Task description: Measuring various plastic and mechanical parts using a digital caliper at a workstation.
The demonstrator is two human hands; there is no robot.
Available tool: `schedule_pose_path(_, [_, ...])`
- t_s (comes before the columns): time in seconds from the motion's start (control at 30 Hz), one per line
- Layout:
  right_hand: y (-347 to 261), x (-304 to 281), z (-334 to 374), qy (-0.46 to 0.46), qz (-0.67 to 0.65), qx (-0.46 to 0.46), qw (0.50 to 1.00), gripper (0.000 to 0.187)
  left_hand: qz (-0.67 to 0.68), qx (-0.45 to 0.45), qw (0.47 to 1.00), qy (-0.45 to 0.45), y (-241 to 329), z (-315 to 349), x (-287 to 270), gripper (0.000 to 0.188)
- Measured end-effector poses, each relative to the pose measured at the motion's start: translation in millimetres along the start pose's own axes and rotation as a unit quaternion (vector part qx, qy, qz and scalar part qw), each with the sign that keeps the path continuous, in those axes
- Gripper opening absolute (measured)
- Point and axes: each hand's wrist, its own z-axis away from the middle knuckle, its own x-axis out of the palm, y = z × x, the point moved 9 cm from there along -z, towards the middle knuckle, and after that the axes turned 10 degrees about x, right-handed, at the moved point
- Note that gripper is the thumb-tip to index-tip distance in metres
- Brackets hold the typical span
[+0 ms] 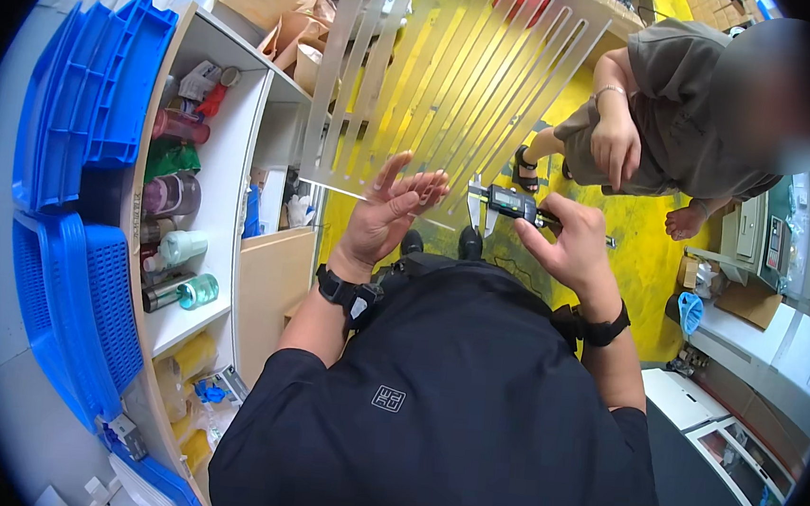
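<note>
A large clear plastic sheet [337, 86] with long parallel slots extends from the top of the view down in front of me. My left hand [391, 206] is at its near edge, fingers reaching under the sheet and thumb on the near side. In my right hand [572, 247] is a digital caliper [512, 204] with a dark display body. Its metal jaws point left, close to the sheet's lower right corner; whether they touch it I cannot tell. A wrist device is strapped on each of my arms.
Another person [692, 114] stands at the right, hands off the sheet. On the left, an open shelf [192, 327] holds bottles and bags beside blue crates [104, 87]. A bench [751, 328] lines the right side above the yellow floor [644, 300].
</note>
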Motion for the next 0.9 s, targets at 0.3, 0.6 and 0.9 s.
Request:
schedule_pose_path(0.3, [-0.1, 1.7, 5.8, -0.001, 0.02, 0.003, 1.0, 0.039, -0.009, -0.006, 1.0, 0.004, -5.1, 8.4, -6.5, 0.06])
schedule_pose_path(0.6, [4.6, 2.2, 7.5, -0.011, 0.031, 0.03, 0.999, 0.039, 0.023, -0.009, 1.0, 0.018, -2.5, 5.1, 10.0, 0.058])
schedule_pose_path(0.9, [9.6, 5.2, 6.6, -0.006, 0.022, 0.044, 0.999, 0.039, 0.038, -0.017, 0.999, 0.028, -1.2, 4.3, 8.2, 0.058])
